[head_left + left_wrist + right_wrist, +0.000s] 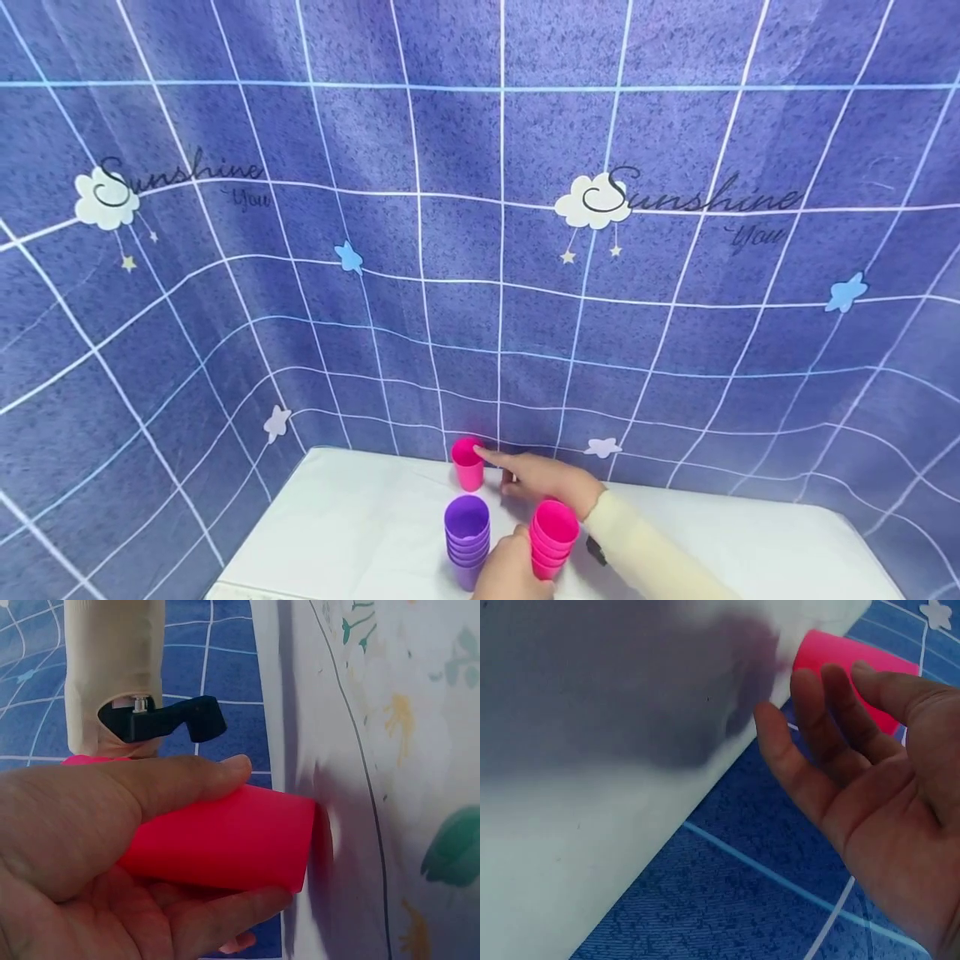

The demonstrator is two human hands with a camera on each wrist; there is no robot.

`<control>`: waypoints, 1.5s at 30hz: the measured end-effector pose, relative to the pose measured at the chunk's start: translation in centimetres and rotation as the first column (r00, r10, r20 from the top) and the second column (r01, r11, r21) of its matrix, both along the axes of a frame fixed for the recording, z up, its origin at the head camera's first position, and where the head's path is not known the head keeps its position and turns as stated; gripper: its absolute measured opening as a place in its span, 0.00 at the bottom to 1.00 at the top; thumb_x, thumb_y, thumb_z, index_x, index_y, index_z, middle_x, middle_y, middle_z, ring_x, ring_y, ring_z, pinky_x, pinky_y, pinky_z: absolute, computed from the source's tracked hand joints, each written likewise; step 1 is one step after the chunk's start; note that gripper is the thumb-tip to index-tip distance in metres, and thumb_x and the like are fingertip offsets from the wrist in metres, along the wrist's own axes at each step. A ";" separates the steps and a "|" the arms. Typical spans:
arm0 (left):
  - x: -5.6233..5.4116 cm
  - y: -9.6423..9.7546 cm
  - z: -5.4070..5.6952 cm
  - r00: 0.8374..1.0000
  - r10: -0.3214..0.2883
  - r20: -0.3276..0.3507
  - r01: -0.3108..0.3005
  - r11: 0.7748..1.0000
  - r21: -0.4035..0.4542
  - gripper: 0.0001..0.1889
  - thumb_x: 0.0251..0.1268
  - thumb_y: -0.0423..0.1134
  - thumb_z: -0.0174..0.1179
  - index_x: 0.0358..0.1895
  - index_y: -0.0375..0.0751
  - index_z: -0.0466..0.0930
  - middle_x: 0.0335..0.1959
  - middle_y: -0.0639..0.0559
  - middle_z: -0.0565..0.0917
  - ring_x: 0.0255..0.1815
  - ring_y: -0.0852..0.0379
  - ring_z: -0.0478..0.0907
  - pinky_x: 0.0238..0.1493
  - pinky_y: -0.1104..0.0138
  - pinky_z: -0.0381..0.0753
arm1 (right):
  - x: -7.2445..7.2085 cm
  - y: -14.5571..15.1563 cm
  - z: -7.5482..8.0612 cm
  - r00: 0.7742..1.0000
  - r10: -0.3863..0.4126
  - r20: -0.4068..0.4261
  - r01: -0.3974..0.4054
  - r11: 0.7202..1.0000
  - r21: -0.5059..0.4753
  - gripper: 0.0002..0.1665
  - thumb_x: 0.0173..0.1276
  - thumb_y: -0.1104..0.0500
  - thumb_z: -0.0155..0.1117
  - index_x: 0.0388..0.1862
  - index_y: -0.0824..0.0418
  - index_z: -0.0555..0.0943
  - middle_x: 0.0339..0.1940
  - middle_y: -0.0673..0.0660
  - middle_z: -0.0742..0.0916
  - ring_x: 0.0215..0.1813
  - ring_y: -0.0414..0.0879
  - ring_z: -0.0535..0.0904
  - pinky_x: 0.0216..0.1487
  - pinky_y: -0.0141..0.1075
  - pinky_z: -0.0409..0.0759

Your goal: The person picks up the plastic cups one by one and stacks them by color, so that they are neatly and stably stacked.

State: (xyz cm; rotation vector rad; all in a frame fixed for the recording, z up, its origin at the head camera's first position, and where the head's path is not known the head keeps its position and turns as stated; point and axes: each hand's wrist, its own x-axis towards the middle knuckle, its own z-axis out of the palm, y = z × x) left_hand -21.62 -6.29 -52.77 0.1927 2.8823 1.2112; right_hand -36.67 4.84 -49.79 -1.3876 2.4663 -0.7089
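A stack of nested pink cups (552, 533) stands at the front, and my left hand (513, 571) holds it from the left side. In the left wrist view, the thumb and fingers of my left hand (82, 825) lie on either side of the pink cups (232, 836). Farther back, a single pink cup (468, 468) stands upright by the wall. My right hand (536, 477) reaches to its right side, the index fingertip at the rim. The right wrist view shows my right hand (885, 772) with loosely bent fingers beside that cup (855, 660); contact cannot be told.
A stack of nested purple cups (467, 542) stands just left of my left hand. The white tabletop (360, 517) runs up to a blue gridded curtain (465, 250) at the back and sides. A dark strap-like piece (596, 550) sits at my right wrist.
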 end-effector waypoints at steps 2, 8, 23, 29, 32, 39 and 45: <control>0.0 0.1 -0.1 1.000 0.004 0.002 -0.004 1.000 -0.005 0.31 0.37 0.32 0.81 0.49 0.28 0.79 0.35 0.44 0.85 0.40 0.43 0.86 0.48 0.46 0.88 | 0.0 -0.2 -0.1 1.000 -0.006 -0.027 0.006 1.000 -0.001 0.47 0.74 0.69 0.64 0.87 0.52 0.58 0.44 0.55 0.91 0.45 0.35 0.84 0.55 0.31 0.84; -0.1 0.1 -0.4 0.999 0.005 -0.034 -0.007 0.999 -0.050 0.30 0.36 0.34 0.83 0.46 0.30 0.78 0.32 0.43 0.85 0.36 0.43 0.86 0.43 0.50 0.88 | -0.5 -0.6 -1.3 0.994 -0.091 -0.052 0.087 0.994 -0.069 0.36 0.75 0.65 0.67 0.79 0.52 0.72 0.40 0.51 0.90 0.39 0.32 0.81 0.45 0.27 0.83; -0.2 0.0 -0.6 0.998 0.003 -0.064 -0.005 1.000 -0.022 0.29 0.35 0.34 0.82 0.44 0.32 0.78 0.30 0.47 0.84 0.34 0.47 0.85 0.39 0.54 0.87 | -0.2 0.1 -2.3 0.976 -0.191 -0.106 0.148 0.934 -0.325 0.05 0.70 0.59 0.74 0.41 0.57 0.86 0.39 0.50 0.89 0.38 0.35 0.80 0.43 0.28 0.82; 0.0 -0.1 -0.4 0.999 -0.002 -0.036 0.002 1.000 0.004 0.28 0.35 0.32 0.81 0.45 0.33 0.79 0.31 0.48 0.84 0.34 0.48 0.85 0.38 0.53 0.87 | 0.4 1.2 -1.9 0.973 -0.219 -0.073 0.160 0.868 -0.471 0.07 0.66 0.60 0.77 0.38 0.58 0.85 0.40 0.54 0.87 0.38 0.51 0.83 0.41 0.37 0.85; 0.0 -0.2 -0.4 1.000 -0.005 -0.029 0.005 1.000 -0.002 0.29 0.35 0.32 0.80 0.45 0.32 0.78 0.31 0.48 0.84 0.34 0.48 0.84 0.39 0.53 0.87 | 0.7 1.8 -1.7 0.966 -0.256 -0.038 0.199 0.829 -0.522 0.08 0.65 0.58 0.79 0.36 0.56 0.85 0.42 0.54 0.87 0.39 0.51 0.82 0.41 0.37 0.84; -0.1 -0.2 -0.8 0.999 -0.003 -0.037 0.002 1.000 -0.024 0.31 0.35 0.33 0.81 0.47 0.30 0.78 0.31 0.48 0.83 0.34 0.47 0.84 0.39 0.52 0.87 | 1.7 3.0 -1.3 0.920 -0.374 0.120 0.369 0.718 -0.590 0.12 0.63 0.53 0.81 0.33 0.49 0.83 0.50 0.54 0.88 0.53 0.47 0.82 0.46 0.37 0.84; 0.0 -0.1 -0.6 0.997 -0.005 -0.071 0.002 0.999 -0.037 0.29 0.38 0.35 0.81 0.45 0.32 0.77 0.30 0.48 0.83 0.32 0.48 0.85 0.37 0.54 0.87 | 2.3 4.0 -0.6 0.908 -0.386 0.162 0.390 0.639 -0.662 0.12 0.65 0.57 0.79 0.32 0.53 0.81 0.46 0.58 0.88 0.41 0.48 0.79 0.35 0.31 0.79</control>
